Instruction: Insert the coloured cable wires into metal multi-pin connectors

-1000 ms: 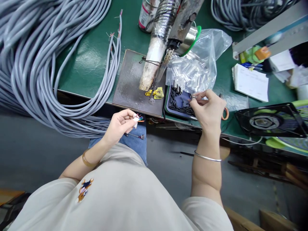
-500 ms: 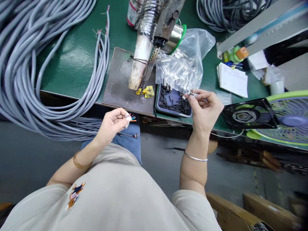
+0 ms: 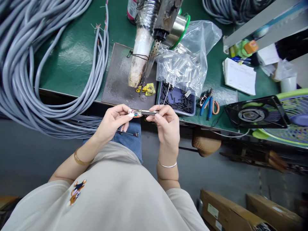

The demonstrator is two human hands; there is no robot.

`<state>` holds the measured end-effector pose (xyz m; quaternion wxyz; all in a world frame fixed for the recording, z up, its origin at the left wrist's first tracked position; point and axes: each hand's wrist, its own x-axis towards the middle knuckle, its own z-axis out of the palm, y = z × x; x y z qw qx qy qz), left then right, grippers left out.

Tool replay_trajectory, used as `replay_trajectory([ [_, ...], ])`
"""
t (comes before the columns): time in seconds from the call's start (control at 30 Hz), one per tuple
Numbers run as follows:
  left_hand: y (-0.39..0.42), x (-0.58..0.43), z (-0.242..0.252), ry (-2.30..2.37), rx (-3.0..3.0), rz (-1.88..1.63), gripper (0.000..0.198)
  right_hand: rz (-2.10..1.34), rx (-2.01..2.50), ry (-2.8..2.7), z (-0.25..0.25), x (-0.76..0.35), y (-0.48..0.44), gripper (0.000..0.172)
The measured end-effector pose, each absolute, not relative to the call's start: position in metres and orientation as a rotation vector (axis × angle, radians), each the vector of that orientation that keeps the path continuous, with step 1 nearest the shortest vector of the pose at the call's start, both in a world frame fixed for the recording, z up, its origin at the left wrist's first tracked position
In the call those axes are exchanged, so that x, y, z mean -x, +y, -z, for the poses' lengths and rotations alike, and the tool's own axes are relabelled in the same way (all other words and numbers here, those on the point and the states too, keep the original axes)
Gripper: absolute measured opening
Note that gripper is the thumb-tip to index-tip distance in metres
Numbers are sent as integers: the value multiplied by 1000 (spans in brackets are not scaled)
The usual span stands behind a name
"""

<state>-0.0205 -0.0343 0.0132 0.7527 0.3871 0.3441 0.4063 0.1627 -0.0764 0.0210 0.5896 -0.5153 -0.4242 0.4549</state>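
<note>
Left hand (image 3: pixel 116 119) pinches fine coloured wires (image 3: pixel 136 114); right hand (image 3: pixel 166 120) grips slim metallic connector (image 3: pixel 148 112), dark-slotted, its end right against wires, over front edge of glossy green surface (image 3: pixel 67 64)! Scuffed flat board (image 3: pixel 117 73) at that edge, purple tray (image 3: pixel 194 106) beside it. Smooth grey cables (image 3: pixel 18 64) spill over front-left edge. Grey floor (image 3: pixel 187 170) stretches between right forearm (image 3: pixel 167 173) and cardboard boxes (image 3: pixel 216 208).

The connector (image 3: pixel 148 112) looks metallic, the bag (image 3: pixel 201 33) glossy clear plastic, the box (image 3: pixel 223 207) matt cardboard.
</note>
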Motion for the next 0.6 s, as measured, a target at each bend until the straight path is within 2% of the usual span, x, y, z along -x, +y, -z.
replay_trajectory([
  [0.2, -34, 19, -9, 782, -860, -929, 23, -791, 1315, -1123, -16, -150, -79, 22],
  [0.33, -31, 16, -8, 850, -875, -981, 20, -321, 1472, -1334, -10, -150, -84, 7],
  [0.4, -28, 14, -8, 881, -877, -1006, 21, -162, 1475, -1425, -7, -152, -85, 8],
  [0.47, -25, 11, -8, 887, -886, -1025, 21, -166, 1452, -1465, -5, -153, -85, 10],
  [0.6, -19, 6, -8, 873, -901, -1025, 18, -393, 1412, -1445, -5, -153, -82, 7],
])
